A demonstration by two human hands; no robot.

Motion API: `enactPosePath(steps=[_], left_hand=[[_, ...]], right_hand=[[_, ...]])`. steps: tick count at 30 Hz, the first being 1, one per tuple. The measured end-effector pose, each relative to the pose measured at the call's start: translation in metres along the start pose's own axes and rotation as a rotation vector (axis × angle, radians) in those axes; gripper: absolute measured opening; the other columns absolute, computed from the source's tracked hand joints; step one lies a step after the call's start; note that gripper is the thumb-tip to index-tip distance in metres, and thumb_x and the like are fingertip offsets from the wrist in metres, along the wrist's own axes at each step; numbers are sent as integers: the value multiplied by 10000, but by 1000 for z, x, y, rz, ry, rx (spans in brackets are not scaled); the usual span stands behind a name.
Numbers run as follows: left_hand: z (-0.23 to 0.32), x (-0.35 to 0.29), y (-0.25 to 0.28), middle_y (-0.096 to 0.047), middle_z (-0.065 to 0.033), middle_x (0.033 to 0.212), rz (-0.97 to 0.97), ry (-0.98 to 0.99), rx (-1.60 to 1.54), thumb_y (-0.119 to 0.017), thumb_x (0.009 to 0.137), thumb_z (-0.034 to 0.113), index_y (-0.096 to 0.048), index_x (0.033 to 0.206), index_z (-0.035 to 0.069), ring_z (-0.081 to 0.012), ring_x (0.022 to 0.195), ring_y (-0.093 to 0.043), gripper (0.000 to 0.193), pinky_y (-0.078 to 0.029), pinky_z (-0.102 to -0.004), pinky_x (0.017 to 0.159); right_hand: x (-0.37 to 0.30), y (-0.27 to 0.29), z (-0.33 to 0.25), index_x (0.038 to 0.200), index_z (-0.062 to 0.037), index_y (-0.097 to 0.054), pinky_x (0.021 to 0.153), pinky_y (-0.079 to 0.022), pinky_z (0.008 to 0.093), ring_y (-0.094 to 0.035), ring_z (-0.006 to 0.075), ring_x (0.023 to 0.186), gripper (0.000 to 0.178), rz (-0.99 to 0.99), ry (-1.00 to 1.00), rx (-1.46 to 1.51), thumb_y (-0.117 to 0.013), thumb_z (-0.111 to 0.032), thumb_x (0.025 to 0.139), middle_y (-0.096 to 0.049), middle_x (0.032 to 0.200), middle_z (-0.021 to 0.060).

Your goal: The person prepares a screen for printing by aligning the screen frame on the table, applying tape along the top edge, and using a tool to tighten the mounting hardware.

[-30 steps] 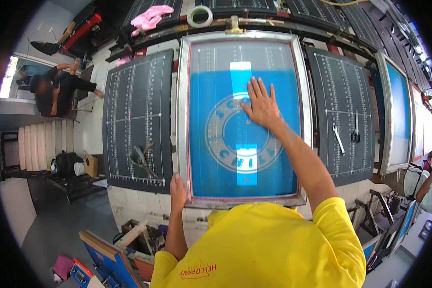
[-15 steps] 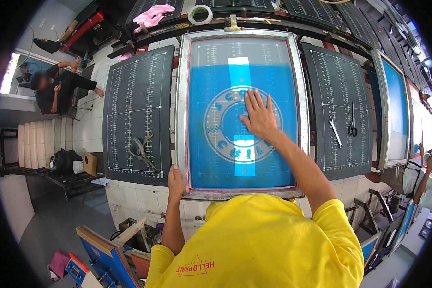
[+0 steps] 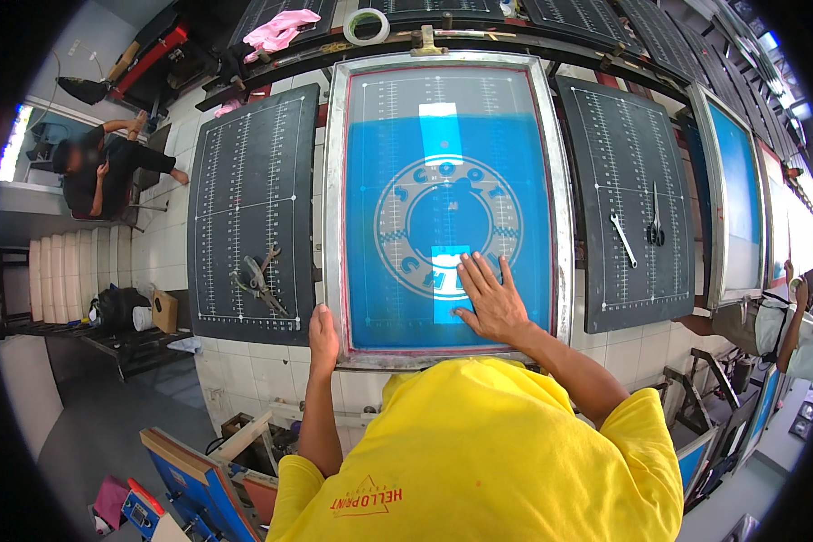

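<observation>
With the dial being centred on the screen and 12 o'clock being taken as away from the person, the right hand [image 3: 495,309] is being drawn down the blue-coated screen [image 3: 447,221], from about 2 o'clock through 3 in the preceding frames to about 5 now. By this shift the upper arc of the ring design [image 3: 395,250] is being uncovered, and contact is being judged as now falling on its lower right arc. The palm is being laid down with fingers extended and slightly spread; nothing is being grasped, and the pressure cannot be told. The left hand [image 3: 323,339] is being kept at the outer edge of the metal frame [image 3: 334,208], between 7 and 8 o'clock; its fingers are being partly hidden, so whether the rim is being gripped cannot be told. The screen is being flanked closely by the left board [image 3: 253,194] at 9 o'clock and the right board [image 3: 619,149] at 3, only narrow gaps being left. The 12 o'clock edge is being met by a clamp [image 3: 428,42]; the 6 o'clock edge is being partly hidden by the yellow shirt [image 3: 506,443]. Uncovered mesh is being left for sliding from 8 round to 3 o'clock. The wrench [image 3: 625,241] and scissors [image 3: 657,233] are being borne by the right board, well apart from the working hand.
</observation>
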State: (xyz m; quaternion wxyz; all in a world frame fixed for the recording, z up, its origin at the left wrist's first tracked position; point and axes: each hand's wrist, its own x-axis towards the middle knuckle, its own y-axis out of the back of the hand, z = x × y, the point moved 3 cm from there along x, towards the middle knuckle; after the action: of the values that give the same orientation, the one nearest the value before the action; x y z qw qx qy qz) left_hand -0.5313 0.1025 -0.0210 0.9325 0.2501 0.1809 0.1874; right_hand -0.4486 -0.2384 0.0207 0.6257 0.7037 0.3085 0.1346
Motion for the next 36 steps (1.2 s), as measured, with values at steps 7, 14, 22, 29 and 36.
enactPosePath(steps=[7,14,22,29,36], left_hand=[[-3,1,-3,-581,-211,1008,39,30,22,-314,1023,385,-528,1118,-87,-321,950,-537,528,-401,-395,884],[7,-1,-2,-575,-266,1160,1,44,-10,-310,1022,380,-521,1185,-101,-380,1117,-533,551,-391,-391,962],[11,-4,4,-571,-290,1149,28,-3,79,-315,1022,370,-523,1182,-101,-406,1104,-529,540,-393,-409,954],[16,-3,3,-585,-273,1054,1,12,42,-321,1023,353,-534,1123,-107,-385,1002,-544,517,-409,-404,890],[-2,0,3,-577,-248,943,8,-20,28,-325,1024,319,-539,1030,-96,-368,902,-538,467,-410,-411,828]], right_hand=[[-2,0,-1,1490,-57,-232,1166,-95,555,-117,253,1460,713,11,-5,-30,-350,-524,964,-183,1570,93],[-7,12,8,1472,-54,-278,1173,-102,526,-148,269,1452,644,70,-16,92,-425,-416,960,-220,1553,111],[-59,63,79,1256,17,-538,1079,-310,478,-399,371,1299,408,642,-311,203,-574,-132,879,-439,1381,214],[-107,39,149,1233,8,-539,983,-386,451,-489,358,1178,378,716,-646,157,-576,-102,873,-508,1285,187],[-131,24,201,1200,-36,-566,888,-422,434,-521,331,1098,340,641,-917,-66,-591,-141,878,-546,1201,128]])
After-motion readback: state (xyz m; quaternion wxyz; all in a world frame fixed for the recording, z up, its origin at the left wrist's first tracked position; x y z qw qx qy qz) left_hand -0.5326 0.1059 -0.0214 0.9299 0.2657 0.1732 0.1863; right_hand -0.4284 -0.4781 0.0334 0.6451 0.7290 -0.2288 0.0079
